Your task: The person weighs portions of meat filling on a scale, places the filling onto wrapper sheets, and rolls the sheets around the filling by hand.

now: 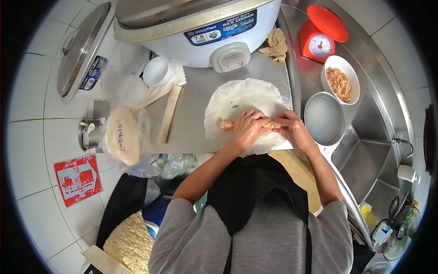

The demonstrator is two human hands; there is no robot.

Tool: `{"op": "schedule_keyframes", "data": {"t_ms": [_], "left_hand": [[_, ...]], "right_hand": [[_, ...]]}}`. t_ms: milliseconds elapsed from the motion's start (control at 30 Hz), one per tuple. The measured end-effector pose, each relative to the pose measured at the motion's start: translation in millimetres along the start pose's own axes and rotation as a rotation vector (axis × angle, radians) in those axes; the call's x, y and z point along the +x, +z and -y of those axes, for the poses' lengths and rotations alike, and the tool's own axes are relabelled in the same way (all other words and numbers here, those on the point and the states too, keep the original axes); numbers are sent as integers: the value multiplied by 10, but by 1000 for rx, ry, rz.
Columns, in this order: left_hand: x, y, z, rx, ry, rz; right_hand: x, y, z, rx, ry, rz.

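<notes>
A log of orange-pink minced filling (226,125) lies across a round white sheet with ragged edges, perhaps a stack of thin wrappers (246,94). My left hand (249,128) curls over the middle of the log, its fingertips on the filling. At the log's right end, my right hand (293,127) pinches the filling between thumb and fingers. The fingertips of both hands nearly meet there. Part of the log is hidden under my left hand. Small green flecks show on the sheet above it. To the right, a white bowl (354,77) holds more of the minced mixture.
A metal pan of cloudy liquid (324,118) stands close beside my right hand. Behind the sheet sits a large Imarflex rice cooker (164,44). A wooden stick (169,116), a small white bowl (156,71) and a bagged pale stack (122,137) lie left; a red scale (308,39) and sink (368,157) are right.
</notes>
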State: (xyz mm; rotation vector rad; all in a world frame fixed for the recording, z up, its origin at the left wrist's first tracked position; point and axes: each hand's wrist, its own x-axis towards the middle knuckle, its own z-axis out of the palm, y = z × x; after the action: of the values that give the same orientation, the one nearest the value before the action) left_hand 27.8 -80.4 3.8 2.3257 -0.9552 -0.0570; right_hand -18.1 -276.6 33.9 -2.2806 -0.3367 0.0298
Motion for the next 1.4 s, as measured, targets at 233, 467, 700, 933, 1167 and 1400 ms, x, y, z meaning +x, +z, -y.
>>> {"op": "schedule_keyframes", "data": {"t_ms": [233, 467, 700, 933, 1167, 1400], "left_hand": [[-3, 18, -88, -3, 31, -29], [-221, -161, 112, 144, 28, -118], [-610, -690, 578, -6, -67, -45], [-671, -645, 676, -139, -75, -72], [-801, -676, 511, -175, -216, -378], [-935, -410, 472, -78, -275, -340]], "right_hand": [[-135, 100, 101, 108, 210, -124], [-131, 112, 180, 29, 197, -138], [-96, 69, 181, 76, 211, -65], [-92, 51, 249, 48, 144, -89], [-318, 200, 228, -132, -313, 152], [-234, 242, 232, -71, -314, 74]]}}
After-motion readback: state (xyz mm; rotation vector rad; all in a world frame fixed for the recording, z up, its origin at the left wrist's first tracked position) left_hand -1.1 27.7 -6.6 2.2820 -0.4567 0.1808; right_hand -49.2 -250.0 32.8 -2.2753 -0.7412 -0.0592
